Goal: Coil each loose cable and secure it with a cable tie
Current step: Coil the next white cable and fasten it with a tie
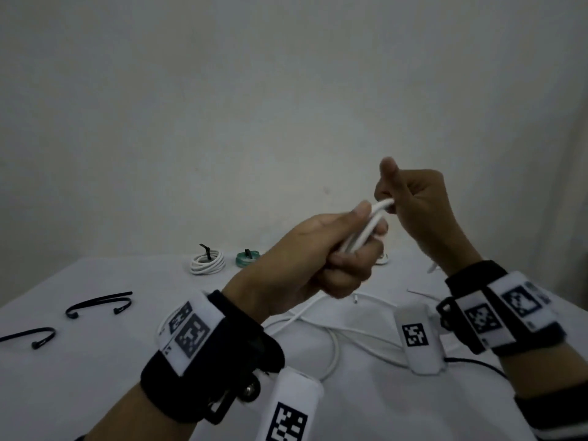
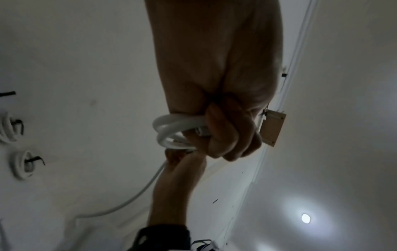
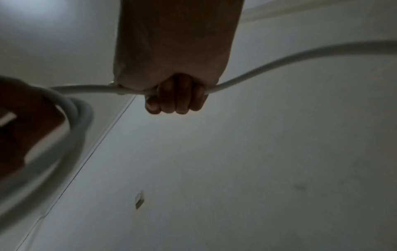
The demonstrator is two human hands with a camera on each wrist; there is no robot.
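Note:
My left hand (image 1: 346,249) is raised above the table and grips a few loops of a white cable (image 1: 366,230); the loops (image 2: 171,134) stick out of its fist. Just to the right, my right hand (image 1: 410,198) is curled round the same cable (image 3: 257,71), which runs through its fist. The cable's loose length (image 1: 331,332) trails down onto the white table (image 1: 95,361). Three black cable ties (image 1: 101,302) lie on the table at the left.
Two coiled cables with black ties stand at the back of the table: a white one (image 1: 207,263) and a green one (image 1: 246,258). A thin black wire (image 1: 477,362) runs along the table at the right. A white wall rises behind.

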